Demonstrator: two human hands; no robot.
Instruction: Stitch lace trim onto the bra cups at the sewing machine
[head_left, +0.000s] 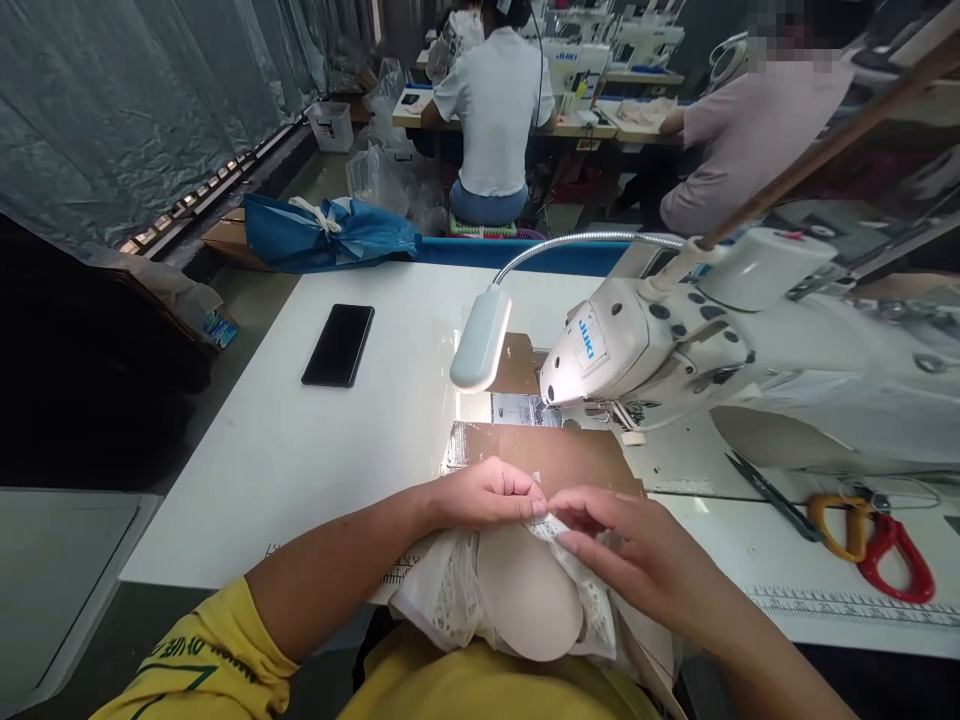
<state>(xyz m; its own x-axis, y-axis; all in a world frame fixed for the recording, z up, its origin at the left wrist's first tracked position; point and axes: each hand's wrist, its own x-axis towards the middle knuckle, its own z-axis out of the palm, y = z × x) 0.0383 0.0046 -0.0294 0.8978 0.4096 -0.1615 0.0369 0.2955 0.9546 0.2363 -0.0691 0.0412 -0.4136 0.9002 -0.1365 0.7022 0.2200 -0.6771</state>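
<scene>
A white lace bra piece point(448, 592) hangs at the near edge of the sewing table point(360, 445), pinched at its far edge, where the trim bunches into a narrow strip. Its smooth, pale beige cup point(527, 598) bulges toward the near side. Openwork lace spreads loosely left of the cup; more white fabric runs down its right.

A black phone point(338, 345) lies near a blue bundle point(341, 247) (tied in white) as 2 people point(491, 120) sit beyond, right of a white bin point(330, 130).
</scene>
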